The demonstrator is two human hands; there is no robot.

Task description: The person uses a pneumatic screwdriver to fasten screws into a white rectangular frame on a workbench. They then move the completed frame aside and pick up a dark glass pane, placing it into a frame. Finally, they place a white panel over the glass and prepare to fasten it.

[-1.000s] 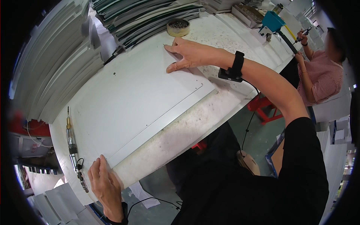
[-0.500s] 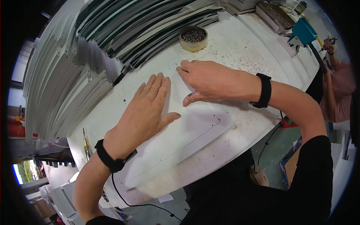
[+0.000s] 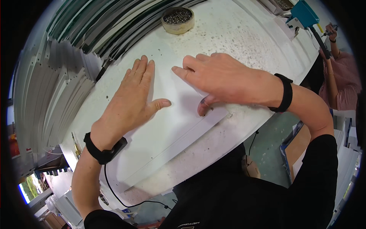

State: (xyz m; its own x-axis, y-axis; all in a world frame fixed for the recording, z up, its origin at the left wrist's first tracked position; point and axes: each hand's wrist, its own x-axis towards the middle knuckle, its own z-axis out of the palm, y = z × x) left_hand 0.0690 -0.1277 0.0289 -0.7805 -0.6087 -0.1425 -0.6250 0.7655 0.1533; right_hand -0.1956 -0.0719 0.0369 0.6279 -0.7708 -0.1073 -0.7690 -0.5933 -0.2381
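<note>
A thin white sheet (image 3: 167,122) with small holes and a line along its near edge lies flat on the white worktable (image 3: 225,139). My left hand (image 3: 131,91) rests palm down on the sheet, fingers stretched forward and thumb spread to the right, holding nothing. At the sheet's right side is my right hand (image 3: 215,78). Its index finger points left over the sheet, the other fingers are bent, and the thumb stands apart near the sheet's right corner. Nothing shows between the right thumb and index finger.
A round tub (image 3: 178,21) of small metal fasteners stands at the back. Stacked strips (image 3: 99,26) and white panels (image 3: 49,95) line the left side. A screwdriver-like tool (image 3: 76,145) lies at the left edge. A teal-headed device (image 3: 304,14) stands far right, near another person (image 3: 339,82).
My right hand has slid nearer to me along the sheet's right side, its thumb now by the corner. My left hand stays flat on the sheet. The whole view has shifted.
</note>
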